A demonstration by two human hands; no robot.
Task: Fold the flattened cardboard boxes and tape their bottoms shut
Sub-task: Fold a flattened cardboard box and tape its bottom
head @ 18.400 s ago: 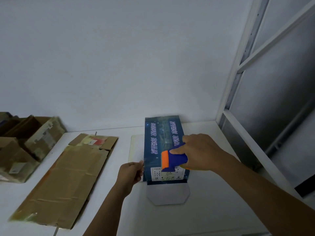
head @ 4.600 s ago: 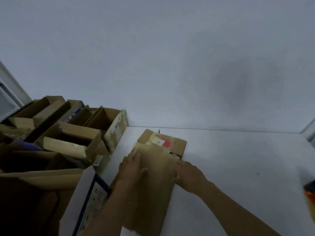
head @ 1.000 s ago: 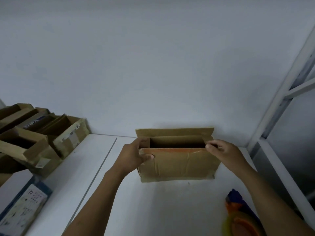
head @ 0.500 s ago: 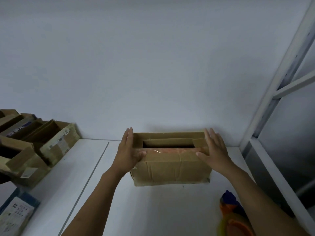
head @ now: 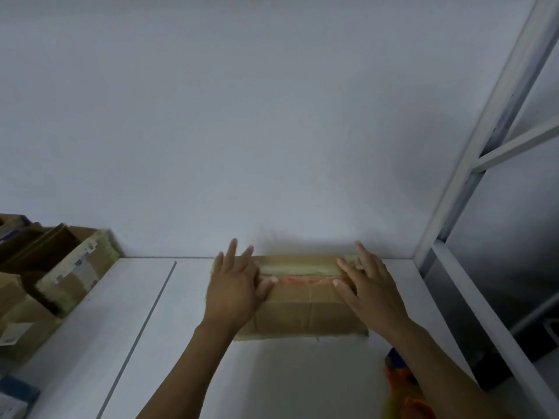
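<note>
A brown cardboard box [head: 302,309] stands on the white table [head: 187,343] against the back wall, its upper flaps folded down flat. Old greenish and reddish tape runs along the flap seam. My left hand [head: 234,285] lies flat on the box's left end, fingers straight and spread. My right hand [head: 367,282] presses flat on the right end, fingers straight. An orange and blue tape dispenser [head: 399,373] lies on the table at the lower right, partly hidden by my right forearm.
Several folded cardboard boxes [head: 60,270] are stacked at the left of the table. A blue printed box [head: 15,397] shows at the lower left corner. A white metal frame [head: 453,237] borders the table on the right.
The box's top flaps, open a second ago, now lie closed. Both hands went from holding the box's ends to pressing flat on top of the flaps.
</note>
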